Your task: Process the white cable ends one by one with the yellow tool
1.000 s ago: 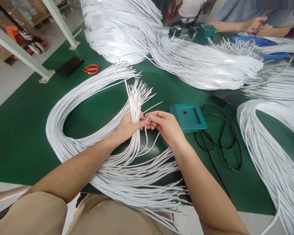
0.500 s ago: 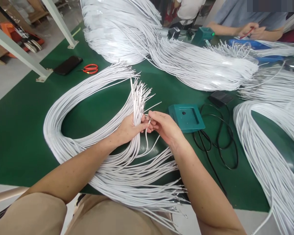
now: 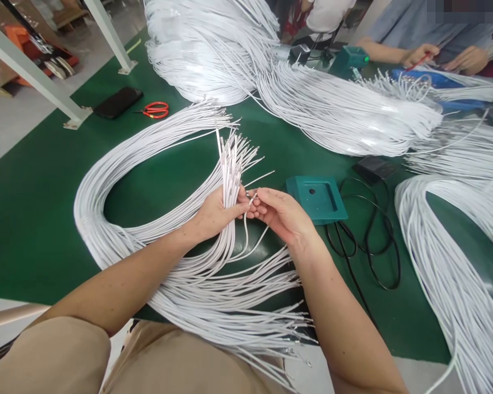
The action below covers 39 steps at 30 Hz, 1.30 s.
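Observation:
My left hand (image 3: 222,212) is wrapped round the upright ends of a bunch of white wires (image 3: 231,169), thumb across the front. Close beside it on the right, my right hand (image 3: 277,210) pinches the end of a single white wire (image 3: 246,227) between thumb and fingers. The fingertips of both hands nearly meet there. From the held bunch, the wires curve down and join a large looped bundle (image 3: 91,200) lying on the green table (image 3: 28,235). More loose wire ends (image 3: 279,320) fan out below my wrists, near the table's front edge.
A teal tray (image 3: 322,200) and black cable (image 3: 390,246) lie right of my hands. Red-handled scissors (image 3: 155,110) and a black phone-like object (image 3: 118,102) are at the back left. Big white wire bundles (image 3: 353,115) fill the back and right. Across the table, a person holds something red.
The view has shifted slightly. Both my hands keep nearly the same pose, still at the single wire's end. Across the table, the other person's hands have moved apart.

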Each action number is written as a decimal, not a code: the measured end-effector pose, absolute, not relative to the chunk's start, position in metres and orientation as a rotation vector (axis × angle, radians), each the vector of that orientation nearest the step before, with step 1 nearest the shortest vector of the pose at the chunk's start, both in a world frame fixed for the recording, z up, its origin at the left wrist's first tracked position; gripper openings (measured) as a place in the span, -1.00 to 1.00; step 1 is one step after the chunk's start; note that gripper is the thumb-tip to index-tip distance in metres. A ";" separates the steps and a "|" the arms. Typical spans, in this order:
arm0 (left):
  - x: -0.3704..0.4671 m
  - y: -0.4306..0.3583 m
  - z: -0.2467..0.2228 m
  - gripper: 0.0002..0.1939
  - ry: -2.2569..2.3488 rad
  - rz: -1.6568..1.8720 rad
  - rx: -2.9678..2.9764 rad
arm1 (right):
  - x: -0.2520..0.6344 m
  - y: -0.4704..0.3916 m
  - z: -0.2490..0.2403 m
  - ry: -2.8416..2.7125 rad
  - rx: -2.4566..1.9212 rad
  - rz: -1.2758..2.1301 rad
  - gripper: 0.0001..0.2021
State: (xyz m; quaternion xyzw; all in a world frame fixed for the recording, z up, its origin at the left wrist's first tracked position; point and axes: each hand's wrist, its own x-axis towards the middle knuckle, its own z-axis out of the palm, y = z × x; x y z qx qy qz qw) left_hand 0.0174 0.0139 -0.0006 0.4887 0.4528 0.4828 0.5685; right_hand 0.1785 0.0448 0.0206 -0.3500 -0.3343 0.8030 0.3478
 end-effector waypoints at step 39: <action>0.013 0.026 -0.006 -0.57 1.143 1.037 0.777 | 0.197 0.062 0.018 -2.613 -1.345 0.025 -0.87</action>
